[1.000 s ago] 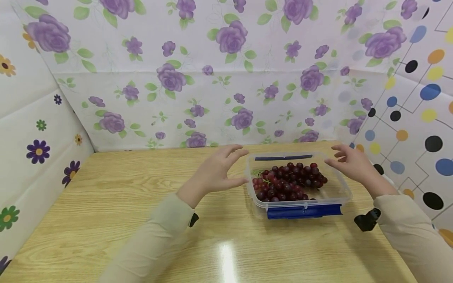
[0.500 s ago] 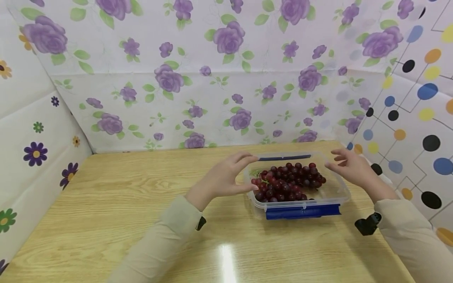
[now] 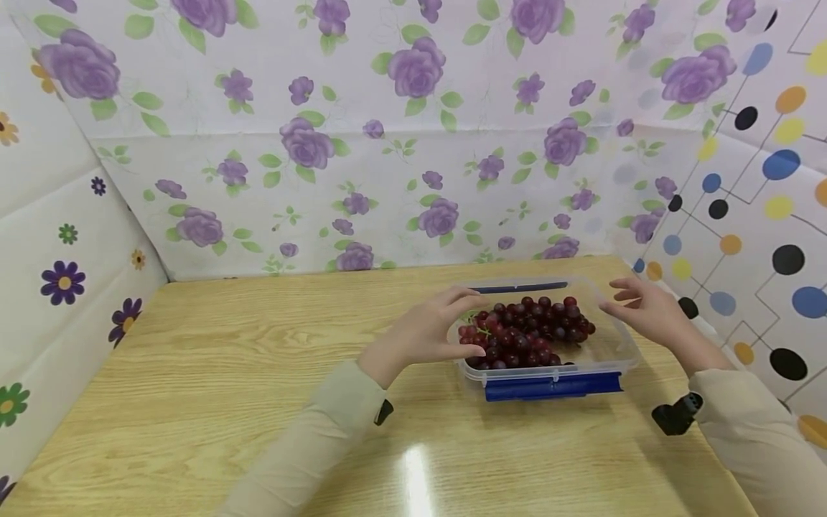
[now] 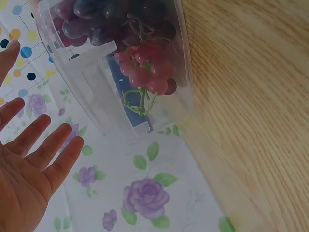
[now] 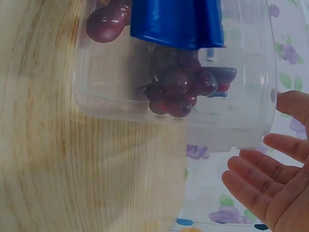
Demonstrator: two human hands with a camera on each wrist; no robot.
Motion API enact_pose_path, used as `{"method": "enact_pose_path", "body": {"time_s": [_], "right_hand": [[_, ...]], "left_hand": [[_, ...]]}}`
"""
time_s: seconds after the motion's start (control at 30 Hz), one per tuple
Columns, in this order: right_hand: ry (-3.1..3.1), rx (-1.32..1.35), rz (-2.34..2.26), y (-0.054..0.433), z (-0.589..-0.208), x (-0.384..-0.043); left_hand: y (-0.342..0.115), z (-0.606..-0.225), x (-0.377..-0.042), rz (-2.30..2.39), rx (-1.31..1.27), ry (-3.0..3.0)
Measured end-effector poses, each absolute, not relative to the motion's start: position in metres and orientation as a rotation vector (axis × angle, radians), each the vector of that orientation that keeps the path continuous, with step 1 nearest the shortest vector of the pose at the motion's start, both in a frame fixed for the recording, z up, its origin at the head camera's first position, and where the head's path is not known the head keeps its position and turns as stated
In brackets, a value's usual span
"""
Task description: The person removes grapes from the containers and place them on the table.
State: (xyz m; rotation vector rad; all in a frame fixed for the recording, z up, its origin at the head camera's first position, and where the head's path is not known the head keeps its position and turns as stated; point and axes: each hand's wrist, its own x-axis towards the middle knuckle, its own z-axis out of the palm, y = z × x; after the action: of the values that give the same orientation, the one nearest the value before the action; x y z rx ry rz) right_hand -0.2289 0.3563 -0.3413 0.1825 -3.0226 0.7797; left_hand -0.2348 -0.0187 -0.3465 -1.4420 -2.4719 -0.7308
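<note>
A clear plastic food container (image 3: 607,352) with blue clip latches stands on the table, without a lid over it. Dark red grapes (image 3: 517,337) on green stems lie inside it, a lighter red cluster (image 4: 147,70) at one end. My left hand (image 3: 423,330) is at the container's left side, fingers spread, thumb and fingertips over the left rim. On the other side my right hand (image 3: 646,310) hovers by the right rim, its fingers loosely bent. Neither hand holds anything; whether the fingertips touch the rim I cannot tell. A blue latch (image 5: 178,21) hangs down along the front side.
The wood-grain table (image 3: 226,373) spreads out to the left and in front. A purple-flowered sheet (image 3: 362,158) rises behind it, and a dotted sheet (image 3: 762,215) stands close beside my right arm. Small black wrist cameras (image 3: 677,414) sit under the cuffs.
My left hand has moved right, from beside the container to over its left rim. The right hand has shifted only slightly. Container and grapes have stayed in place.
</note>
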Motion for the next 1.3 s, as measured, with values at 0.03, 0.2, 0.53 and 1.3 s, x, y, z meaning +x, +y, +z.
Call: {"method": "enact_pose_path", "body": {"time_s": [0.03,0.2,0.53,1.3], "right_hand": [[-3.022,0.181,0.784,0.356,-0.341,-0.228],[-3.043,0.167,0.792,0.357,-0.344,-0.228],[-3.045,0.156,0.851,0.36,-0.352,-0.227],[-3.0,0.223,1.19,0.37,-0.365,-0.231]], "left_hand": [[-0.018,-0.347,-0.235,-0.737,-1.447,-2.469],[-0.01,-0.349,-0.238,-0.75,-1.462,-2.48],[0.006,-0.345,-0.238,-0.771,-1.44,-2.676],[0.031,-0.35,-0.239,-0.646,-1.453,-2.749]]}}
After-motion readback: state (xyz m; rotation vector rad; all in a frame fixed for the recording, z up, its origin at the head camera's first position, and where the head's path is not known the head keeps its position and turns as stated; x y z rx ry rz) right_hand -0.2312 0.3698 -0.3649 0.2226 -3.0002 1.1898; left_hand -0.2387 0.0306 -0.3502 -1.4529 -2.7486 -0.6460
